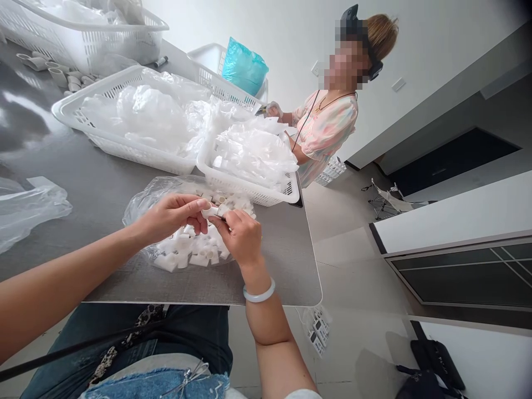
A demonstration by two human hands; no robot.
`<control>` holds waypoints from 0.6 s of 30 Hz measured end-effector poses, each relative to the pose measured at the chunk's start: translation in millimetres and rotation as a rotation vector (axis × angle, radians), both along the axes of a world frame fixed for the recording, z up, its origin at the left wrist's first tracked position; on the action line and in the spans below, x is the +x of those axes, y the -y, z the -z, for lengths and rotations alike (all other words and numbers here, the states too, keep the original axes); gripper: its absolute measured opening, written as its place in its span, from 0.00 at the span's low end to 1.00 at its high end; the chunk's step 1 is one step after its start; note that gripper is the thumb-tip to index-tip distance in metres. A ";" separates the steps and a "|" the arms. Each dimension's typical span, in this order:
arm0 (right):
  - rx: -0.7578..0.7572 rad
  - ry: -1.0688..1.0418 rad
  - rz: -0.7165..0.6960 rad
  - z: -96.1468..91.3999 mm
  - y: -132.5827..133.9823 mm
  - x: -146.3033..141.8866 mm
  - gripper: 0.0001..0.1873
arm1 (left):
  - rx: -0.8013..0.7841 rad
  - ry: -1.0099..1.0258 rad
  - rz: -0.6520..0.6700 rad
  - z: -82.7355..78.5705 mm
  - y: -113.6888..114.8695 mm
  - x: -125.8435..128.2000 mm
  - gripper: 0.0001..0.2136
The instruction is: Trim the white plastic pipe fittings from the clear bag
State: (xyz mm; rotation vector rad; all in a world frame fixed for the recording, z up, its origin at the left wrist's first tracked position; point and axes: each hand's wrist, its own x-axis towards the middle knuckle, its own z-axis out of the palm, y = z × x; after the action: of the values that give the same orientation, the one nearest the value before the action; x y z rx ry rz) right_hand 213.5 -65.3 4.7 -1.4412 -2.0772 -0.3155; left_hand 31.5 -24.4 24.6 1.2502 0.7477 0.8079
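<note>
My left hand (172, 216) and my right hand (241, 235) meet above an open clear plastic bag (139, 202) of small white plastic fittings (187, 252) on the grey table (95, 183). Both hands pinch one small white fitting (214, 211) between thumbs and fingertips, left from the left side, right from the right. A pale bangle sits on my right wrist.
White baskets (120, 147) lined with clear plastic stand behind the bag, one (249, 191) holding bagged white parts. Another person (328, 122) works at the table's far end. A crumpled bag (29, 208) lies at left. The table edge (313, 260) runs at right.
</note>
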 end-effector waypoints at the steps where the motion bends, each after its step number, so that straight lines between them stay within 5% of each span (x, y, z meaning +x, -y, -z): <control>1: 0.009 -0.003 0.011 0.4 -0.4 0.0 0.32 | 0.006 -0.003 0.003 -0.1 0.2 0.0 0.15; 12: -0.075 0.035 0.013 2.2 -1.6 -1.7 0.33 | 0.105 -0.091 -0.004 1.7 7.1 -1.2 0.23; 18: -0.025 0.012 -0.015 2.5 -1.2 -3.3 0.32 | 0.131 -0.211 -0.054 -9.9 15.9 1.6 0.19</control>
State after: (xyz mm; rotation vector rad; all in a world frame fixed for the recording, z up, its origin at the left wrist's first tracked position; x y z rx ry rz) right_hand 210.1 -64.2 2.2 -1.4407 -2.1074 -0.2940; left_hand 33.1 -40.3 34.5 1.4536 0.9128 0.7868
